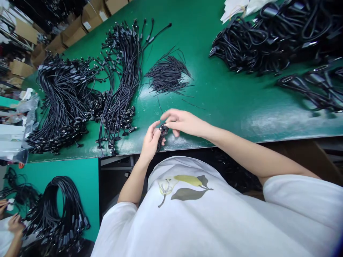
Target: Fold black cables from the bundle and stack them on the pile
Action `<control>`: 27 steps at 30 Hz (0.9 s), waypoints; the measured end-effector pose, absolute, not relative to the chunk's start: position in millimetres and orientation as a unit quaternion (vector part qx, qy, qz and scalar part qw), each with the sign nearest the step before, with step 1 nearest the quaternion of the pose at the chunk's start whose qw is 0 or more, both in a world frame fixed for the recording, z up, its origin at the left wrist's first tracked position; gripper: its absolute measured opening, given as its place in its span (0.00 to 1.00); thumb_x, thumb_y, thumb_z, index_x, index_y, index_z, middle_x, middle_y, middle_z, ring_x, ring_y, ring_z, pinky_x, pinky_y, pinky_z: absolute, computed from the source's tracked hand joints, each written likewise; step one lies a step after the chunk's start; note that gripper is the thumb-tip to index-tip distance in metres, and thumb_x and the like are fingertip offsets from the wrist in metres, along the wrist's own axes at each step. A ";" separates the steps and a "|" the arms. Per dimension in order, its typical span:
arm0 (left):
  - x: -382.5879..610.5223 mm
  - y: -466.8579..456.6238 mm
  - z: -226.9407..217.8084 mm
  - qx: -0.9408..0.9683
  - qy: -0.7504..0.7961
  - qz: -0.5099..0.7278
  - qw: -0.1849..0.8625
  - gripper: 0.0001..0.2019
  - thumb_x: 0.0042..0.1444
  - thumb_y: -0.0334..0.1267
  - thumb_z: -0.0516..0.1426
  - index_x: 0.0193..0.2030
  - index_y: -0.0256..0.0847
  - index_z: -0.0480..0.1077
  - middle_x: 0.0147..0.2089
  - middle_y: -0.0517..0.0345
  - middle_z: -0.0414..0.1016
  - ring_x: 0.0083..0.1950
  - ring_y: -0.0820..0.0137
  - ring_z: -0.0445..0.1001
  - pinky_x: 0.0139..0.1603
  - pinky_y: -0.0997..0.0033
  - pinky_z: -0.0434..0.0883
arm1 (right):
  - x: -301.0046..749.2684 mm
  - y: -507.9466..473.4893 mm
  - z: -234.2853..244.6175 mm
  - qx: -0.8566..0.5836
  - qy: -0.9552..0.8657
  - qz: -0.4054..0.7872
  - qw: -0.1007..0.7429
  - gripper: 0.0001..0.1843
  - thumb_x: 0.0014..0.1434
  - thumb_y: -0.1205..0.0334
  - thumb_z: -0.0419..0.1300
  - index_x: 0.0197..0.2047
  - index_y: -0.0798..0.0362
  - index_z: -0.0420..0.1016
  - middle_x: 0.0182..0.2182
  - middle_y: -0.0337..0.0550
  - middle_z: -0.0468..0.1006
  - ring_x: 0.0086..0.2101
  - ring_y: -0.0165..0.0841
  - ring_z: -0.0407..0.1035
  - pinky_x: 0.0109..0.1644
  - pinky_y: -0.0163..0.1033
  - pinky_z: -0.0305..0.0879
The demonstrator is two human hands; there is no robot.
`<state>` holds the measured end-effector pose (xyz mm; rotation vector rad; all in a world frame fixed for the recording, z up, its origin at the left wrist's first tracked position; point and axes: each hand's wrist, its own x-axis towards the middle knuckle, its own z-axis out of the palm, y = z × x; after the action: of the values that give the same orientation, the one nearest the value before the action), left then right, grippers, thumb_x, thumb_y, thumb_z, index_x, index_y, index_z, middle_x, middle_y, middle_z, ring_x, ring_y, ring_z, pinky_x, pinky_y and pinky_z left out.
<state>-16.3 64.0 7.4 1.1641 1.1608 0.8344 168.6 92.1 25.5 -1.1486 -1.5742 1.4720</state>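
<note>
Close to the table's near edge, my left hand [150,142] is closed around a small coiled black cable [162,132]. My right hand [179,121] meets it from the right, thumb and index finger pinched at the top of the coil. Whether a tie sits between those fingertips is too small to make out. Just beyond my hands lies a pile of thin black ties [168,75], a few of them strayed toward me. To the left, a long bundle of straight black cables [124,76] with connectors at both ends rests on the green table [214,103].
A second heap of black cables [61,96] lies farther left. Coiled, bundled cables [249,46] are piled at the right. Cardboard boxes [73,33] line the far left edge. At lower left, another person's hand [16,224] works beside a looped cable bundle [64,200].
</note>
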 end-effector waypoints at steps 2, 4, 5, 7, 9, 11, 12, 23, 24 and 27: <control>-15.5 67.0 3.9 0.481 0.516 0.389 0.593 0.24 0.58 0.53 0.57 0.56 0.41 0.66 0.37 0.56 0.73 0.28 0.76 0.68 0.28 0.75 0.68 | 165.9 87.8 28.5 -0.497 -0.666 0.396 0.391 0.15 0.61 0.60 0.56 0.51 0.55 0.69 0.39 0.45 0.76 0.28 0.28 0.68 0.35 0.36 0.64; -15.1 69.3 0.4 0.484 0.520 0.409 0.572 0.23 0.58 0.52 0.57 0.54 0.40 0.67 0.39 0.55 0.73 0.30 0.76 0.68 0.29 0.76 0.67 | 161.1 82.3 29.9 -0.516 -0.727 0.256 0.373 0.17 0.61 0.54 0.58 0.50 0.53 0.69 0.44 0.47 0.73 0.33 0.32 0.69 0.37 0.36 0.62; -14.9 69.7 -1.2 0.497 0.518 0.416 0.558 0.22 0.59 0.52 0.57 0.54 0.40 0.67 0.40 0.55 0.73 0.32 0.76 0.69 0.30 0.76 0.68 | 158.1 79.7 29.3 -0.516 -0.754 0.215 0.345 0.18 0.61 0.51 0.59 0.49 0.53 0.70 0.43 0.47 0.73 0.34 0.33 0.69 0.35 0.36 0.61; -14.0 69.6 -3.8 0.535 0.513 0.425 0.519 0.22 0.59 0.51 0.57 0.56 0.41 0.66 0.44 0.53 0.73 0.36 0.74 0.70 0.35 0.74 0.69 | 151.7 75.9 25.8 -0.523 -0.783 0.160 0.294 0.20 0.61 0.47 0.58 0.48 0.54 0.69 0.40 0.47 0.73 0.34 0.35 0.69 0.31 0.36 0.57; -12.9 68.8 -5.2 0.568 0.518 0.432 0.471 0.23 0.59 0.50 0.58 0.58 0.42 0.65 0.48 0.51 0.72 0.42 0.71 0.71 0.40 0.72 0.70 | 146.3 74.5 20.7 -0.544 -0.786 0.106 0.273 0.18 0.64 0.49 0.55 0.46 0.55 0.70 0.37 0.47 0.74 0.32 0.34 0.68 0.30 0.36 0.55; -11.7 69.1 -5.0 0.569 0.524 0.443 0.453 0.24 0.59 0.50 0.58 0.58 0.42 0.64 0.51 0.50 0.71 0.45 0.70 0.71 0.42 0.71 0.70 | 143.4 74.6 15.6 -0.549 -0.789 0.056 0.271 0.14 0.66 0.53 0.51 0.43 0.56 0.71 0.35 0.47 0.74 0.30 0.33 0.67 0.30 0.37 0.55; -11.3 69.7 -4.1 0.554 0.521 0.450 0.469 0.24 0.59 0.51 0.58 0.58 0.43 0.64 0.51 0.50 0.71 0.44 0.70 0.71 0.41 0.72 0.70 | 143.0 75.0 13.3 -0.536 -0.797 0.035 0.277 0.14 0.67 0.56 0.50 0.41 0.56 0.71 0.34 0.47 0.74 0.29 0.33 0.67 0.31 0.37 0.55; -12.9 60.8 32.1 0.359 0.363 0.317 0.799 0.19 0.56 0.51 0.61 0.45 0.37 0.68 0.25 0.65 0.62 0.20 0.82 0.54 0.21 0.81 0.53 | 160.3 87.8 26.6 -0.310 -0.728 0.305 0.531 0.11 0.65 0.65 0.53 0.30 0.52 0.70 0.37 0.42 0.77 0.40 0.32 0.70 0.49 0.44 0.63; -13.0 59.3 33.6 0.350 0.356 0.312 0.808 0.20 0.54 0.50 0.62 0.45 0.37 0.68 0.26 0.64 0.62 0.21 0.82 0.55 0.21 0.81 0.53 | 162.1 88.6 27.7 -0.291 -0.711 0.358 0.531 0.14 0.64 0.65 0.54 0.26 0.53 0.68 0.34 0.41 0.76 0.38 0.31 0.70 0.48 0.43 0.64; -13.6 59.3 32.2 0.360 0.368 0.339 0.788 0.20 0.52 0.48 0.64 0.46 0.38 0.68 0.28 0.63 0.63 0.23 0.82 0.55 0.23 0.79 0.55 | 165.4 89.2 25.2 -0.280 -0.645 0.452 0.548 0.13 0.63 0.61 0.57 0.26 0.52 0.68 0.33 0.41 0.73 0.37 0.31 0.69 0.47 0.42 0.66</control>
<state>-13.6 59.3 32.2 0.7762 0.7919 0.7294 165.4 89.2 25.2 -0.6644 -1.5280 1.0715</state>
